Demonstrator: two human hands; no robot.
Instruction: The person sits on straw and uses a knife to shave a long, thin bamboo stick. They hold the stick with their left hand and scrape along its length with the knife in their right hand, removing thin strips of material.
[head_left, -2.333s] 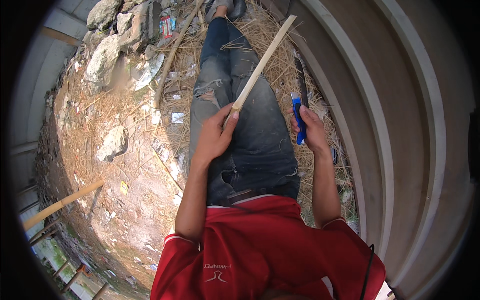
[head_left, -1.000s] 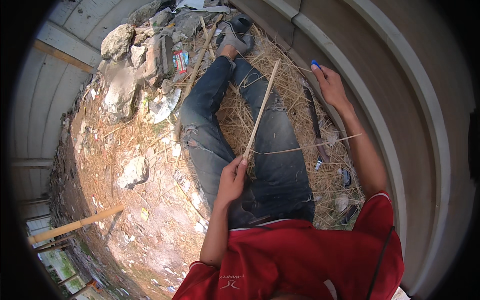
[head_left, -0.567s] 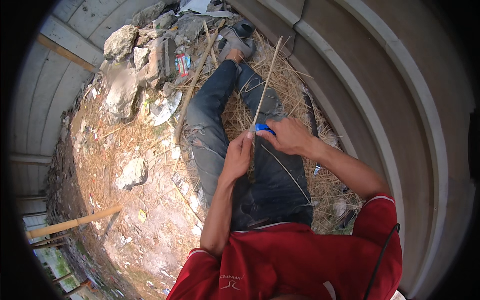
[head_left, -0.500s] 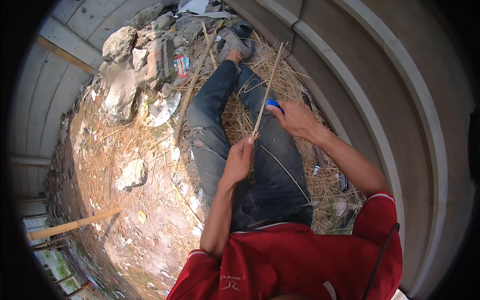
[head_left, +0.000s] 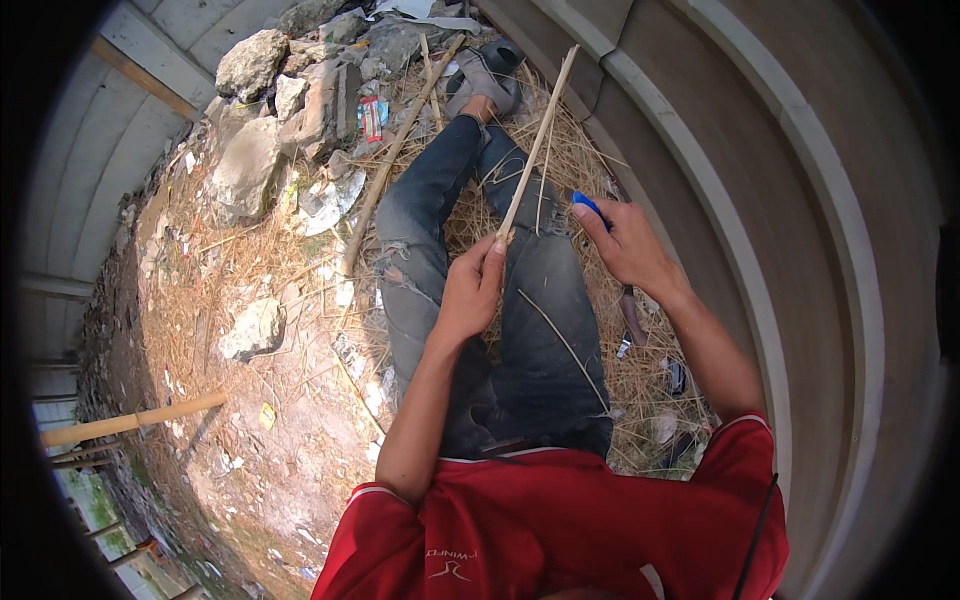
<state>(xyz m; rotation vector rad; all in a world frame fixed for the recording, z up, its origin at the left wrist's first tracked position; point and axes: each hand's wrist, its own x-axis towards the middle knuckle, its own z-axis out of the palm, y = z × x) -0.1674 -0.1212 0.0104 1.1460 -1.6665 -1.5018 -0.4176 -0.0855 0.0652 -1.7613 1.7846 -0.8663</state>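
My left hand (head_left: pixel 472 290) is closed around the lower end of a long, pale wooden stick (head_left: pixel 538 145), which points up and away over my legs. A thin sliver (head_left: pixel 541 195) shows beside the stick; I cannot tell whether it is attached. Off to the right, apart from the stick, my right hand (head_left: pixel 632 245) grips a small blue tool (head_left: pixel 588 205). Most of that tool is hidden in the fingers, and its exact kind does not show. Another thin strip (head_left: pixel 563 335) lies across my right thigh.
My legs in dark, torn trousers (head_left: pixel 425 210) stretch over straw-strewn ground. Rocks (head_left: pixel 248 165) and litter are piled at the far left, with a long pole (head_left: pixel 385 185) beside my left leg. A corrugated metal wall (head_left: pixel 690 150) rises close on the right. A wooden beam (head_left: pixel 135 418) juts in from the left.
My right hand has moved right and slightly down with the blue tool, away from the stick. My left hand has shifted slightly up and left, still holding the stick.
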